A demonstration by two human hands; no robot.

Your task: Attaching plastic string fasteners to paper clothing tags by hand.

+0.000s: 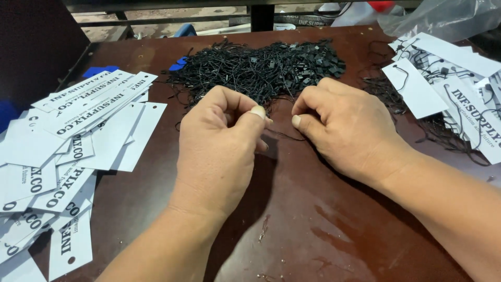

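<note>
Nearest the camera, both forearms come in over the dark brown table, its worn surface scuffed pale at six o'clock. The left hand is curled closed, thumb pressed against forefinger, pinching a thin black string at the centre. The right hand, at two o'clock from it, is curled too, fingertips tucked down just beside the string; whether it actually grips it, I cannot tell. At nine o'clock lies a fanned stack of white paper hang tags with punched holes. At three o'clock, more tags already strung. Farthest, at twelve o'clock, a tangled heap of black string fasteners, touching the knuckles.
</note>
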